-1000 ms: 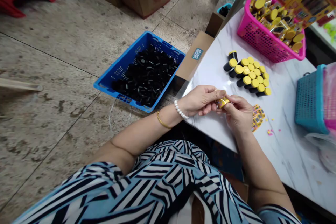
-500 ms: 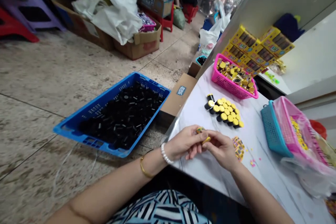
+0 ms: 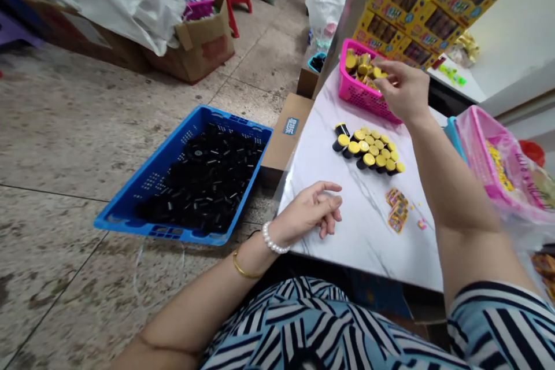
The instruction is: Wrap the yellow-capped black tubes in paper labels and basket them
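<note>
Speckled stone floor (image 3: 56, 144) w/ thin dark joint lines runs up to a white marble-patterned tabletop (image 3: 368, 254). On floor: deep blue perforated plastic crate (image 3: 158, 170) full of small black plastic pieces (image 3: 203, 179); brown cardboard carton (image 3: 286, 150) sits betw. crate & table. At table's far end, a stack of yellow window-front boxes (image 3: 411, 6).

Main change vs. a sec. ago: hands have split up. Earlier both met over the near edge of the tabletop, fingering a small yellow-wrapped piece; now that piece isn't betw. them. R hand (image 3: 401, 87) has gone out to the bright pink perforated plastic basket (image 3: 364, 101), fingers bent over its contents, i.e. small yellow-topped pieces in clear wrap (image 3: 350, 62). Can't tell if fingertips grip one or just touch the pile. L hand (image 3: 314, 208) stayed back near table edge, fingers loosely curled & spread, nothing visible in it. My read: two-handed handling of that piece is done; it's prob. in or over the basket, but can't pick it out for sure.

Betw. the hands: cluster of black cylinders w/ round yellow caps (image 3: 368, 159), mostly upright, close together. Nearer the body: few flat orange-yellow printed pieces (image 3: 398, 214), overlapping, w/ tiny pink & yellow bits (image 3: 422, 224) just beside.
</note>
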`<act>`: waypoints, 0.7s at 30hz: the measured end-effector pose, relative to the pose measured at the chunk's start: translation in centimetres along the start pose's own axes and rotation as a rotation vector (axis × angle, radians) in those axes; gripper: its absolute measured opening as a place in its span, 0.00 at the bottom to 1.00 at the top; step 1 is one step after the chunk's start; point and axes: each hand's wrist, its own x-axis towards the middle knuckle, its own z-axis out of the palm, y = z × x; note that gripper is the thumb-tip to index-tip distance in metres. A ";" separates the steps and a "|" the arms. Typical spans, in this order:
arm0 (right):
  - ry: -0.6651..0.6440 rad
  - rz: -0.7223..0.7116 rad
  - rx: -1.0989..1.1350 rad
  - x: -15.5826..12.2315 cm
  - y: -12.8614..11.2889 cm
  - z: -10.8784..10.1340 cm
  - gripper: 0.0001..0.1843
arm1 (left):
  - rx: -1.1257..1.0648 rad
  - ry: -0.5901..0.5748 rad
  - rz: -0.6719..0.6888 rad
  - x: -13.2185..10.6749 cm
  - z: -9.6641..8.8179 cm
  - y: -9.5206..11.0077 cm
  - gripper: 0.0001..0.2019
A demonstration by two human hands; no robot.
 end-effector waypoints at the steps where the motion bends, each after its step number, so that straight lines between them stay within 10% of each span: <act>1: 0.015 0.024 -0.077 -2.6 -0.5 -0.6 0.17 | 0.020 -0.009 -0.001 0.0 0.0 -0.1 0.32; 6: 0.041 0.253 -0.372 -20.4 -2.3 -4.7 0.11 | 0.102 -0.033 0.003 0.0 -0.1 -0.3 0.22; 11: 0.055 0.555 -0.177 -33.5 -1.3 -5.1 0.14 | 0.142 -0.016 -0.016 0.2 0.0 -0.3 0.19; 21: 0.296 0.302 -0.075 -34.4 -4.0 -3.0 0.08 | 0.373 0.271 0.184 0.4 3.7 -2.3 0.18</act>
